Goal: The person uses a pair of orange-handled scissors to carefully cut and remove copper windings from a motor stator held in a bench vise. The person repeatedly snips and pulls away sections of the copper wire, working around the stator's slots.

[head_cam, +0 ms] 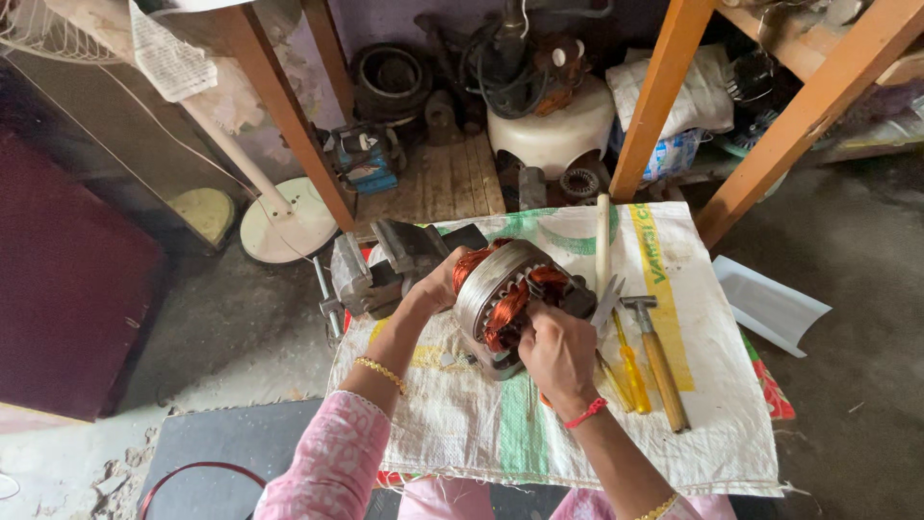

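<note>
A round metal motor stator (500,289) with copper wire coils stands tilted on a white woven sack (674,404). My left hand (438,284) grips its left rim, steadying it. My right hand (556,351) presses its fingers against the copper windings at the lower front of the stator, its fingers curled. Whether it holds a small tool is hidden.
A bench vise (380,265) sits left of the stator. A hammer (657,356), a yellow-handled screwdriver (630,371) and a pale stick (603,241) lie to the right. Orange wooden legs (659,96), motor parts and a white fan base (289,221) stand behind.
</note>
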